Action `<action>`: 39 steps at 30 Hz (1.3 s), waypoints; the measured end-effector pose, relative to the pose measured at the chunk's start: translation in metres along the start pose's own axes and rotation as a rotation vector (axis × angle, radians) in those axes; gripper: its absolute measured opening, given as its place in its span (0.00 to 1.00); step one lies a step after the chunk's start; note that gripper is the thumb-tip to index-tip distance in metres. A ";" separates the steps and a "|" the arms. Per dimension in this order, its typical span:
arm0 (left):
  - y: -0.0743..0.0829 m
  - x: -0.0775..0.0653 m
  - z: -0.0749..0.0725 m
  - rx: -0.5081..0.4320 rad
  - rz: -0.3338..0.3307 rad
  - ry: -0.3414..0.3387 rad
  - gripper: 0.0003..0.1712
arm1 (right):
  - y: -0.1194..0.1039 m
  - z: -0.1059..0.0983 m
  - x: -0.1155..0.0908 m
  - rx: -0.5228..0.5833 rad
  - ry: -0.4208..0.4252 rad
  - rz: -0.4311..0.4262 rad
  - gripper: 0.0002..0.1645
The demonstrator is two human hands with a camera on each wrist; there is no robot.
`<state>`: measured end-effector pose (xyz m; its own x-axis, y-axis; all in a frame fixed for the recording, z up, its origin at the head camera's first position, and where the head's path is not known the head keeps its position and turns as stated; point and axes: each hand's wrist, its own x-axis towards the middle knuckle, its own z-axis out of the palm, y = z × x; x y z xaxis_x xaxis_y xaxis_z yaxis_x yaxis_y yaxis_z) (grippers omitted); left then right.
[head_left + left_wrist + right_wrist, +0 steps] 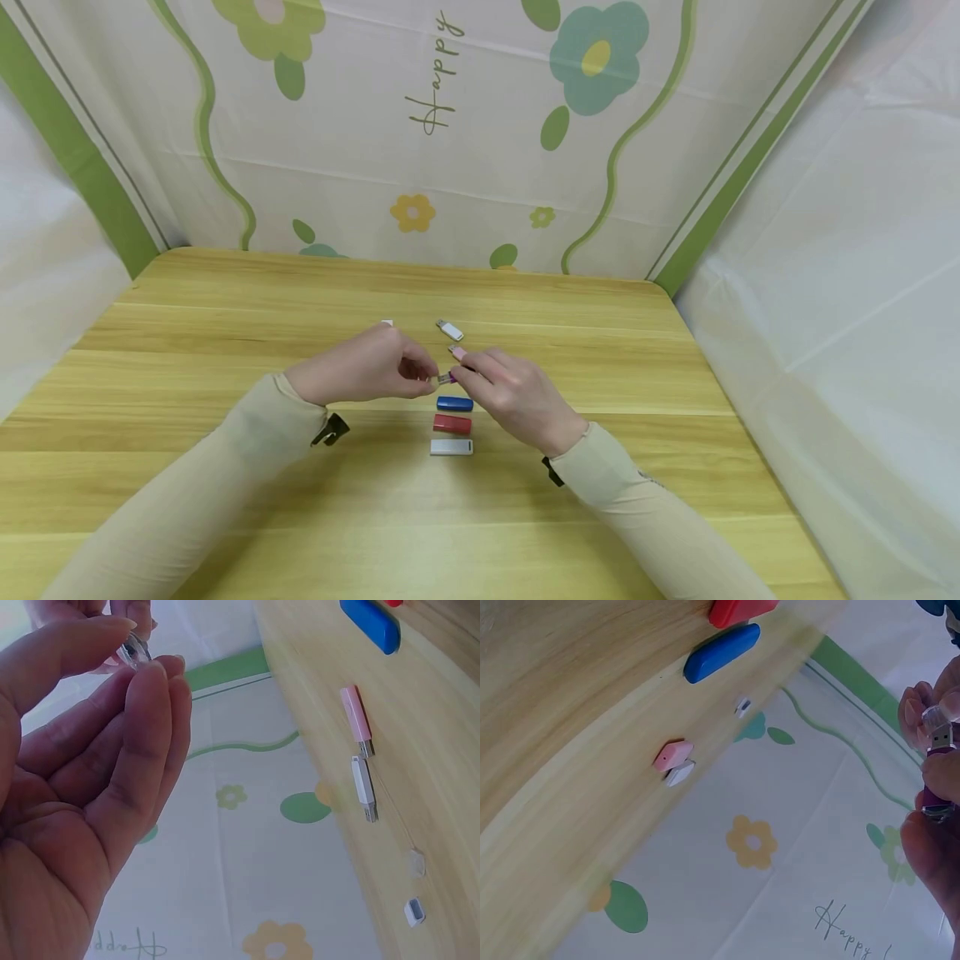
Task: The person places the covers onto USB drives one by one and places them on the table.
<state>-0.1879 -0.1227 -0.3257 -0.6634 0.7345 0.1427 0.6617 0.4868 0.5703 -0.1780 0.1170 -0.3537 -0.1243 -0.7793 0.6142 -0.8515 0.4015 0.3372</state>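
Note:
My left hand [375,364] and right hand [517,396] meet over the middle of the table. Between the right thumb and fingers is a purple USB flash drive [939,791], its metal plug pointing toward the left hand. The left thumb and fingertips pinch a clear cap [934,718], which surrounds the end of the plug in the right wrist view. Just beyond the right fingers lies a pink USB flash drive [458,353], uncapped. A white USB flash drive [450,330], its plug also bare, rests farther back.
Nearer me, a blue stick [454,404], a red stick [452,425] and a silver-white stick [452,447] lie in a column. A small white cap [415,911] and a translucent cap [417,862] sit toward the back. Behind the wooden table [225,317] hangs a flowered curtain [480,150].

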 end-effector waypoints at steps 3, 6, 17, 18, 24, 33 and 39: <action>0.001 0.000 0.000 -0.003 0.004 0.005 0.02 | 0.000 0.000 0.000 -0.010 0.000 -0.002 0.08; 0.001 -0.001 0.000 -0.015 0.009 0.013 0.02 | 0.000 0.000 0.000 -0.016 0.007 -0.008 0.10; 0.003 0.000 0.001 -0.063 0.032 0.052 0.03 | -0.001 0.000 0.002 -0.051 0.009 -0.019 0.10; 0.003 -0.001 0.001 -0.069 0.032 0.053 0.03 | -0.001 -0.001 0.002 -0.055 0.011 -0.021 0.10; 0.005 -0.001 0.000 -0.089 0.024 0.053 0.05 | -0.003 -0.003 0.006 -0.094 0.000 -0.040 0.10; 0.007 -0.001 -0.001 -0.063 0.049 0.070 0.06 | -0.006 -0.002 0.007 -0.132 -0.003 -0.050 0.15; 0.008 -0.001 -0.002 -0.065 0.076 0.062 0.04 | -0.010 0.000 0.008 -0.158 -0.001 -0.057 0.15</action>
<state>-0.1829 -0.1204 -0.3199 -0.6336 0.7367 0.2361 0.6883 0.3975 0.6068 -0.1705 0.1073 -0.3518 -0.0789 -0.8033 0.5903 -0.7667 0.4274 0.4791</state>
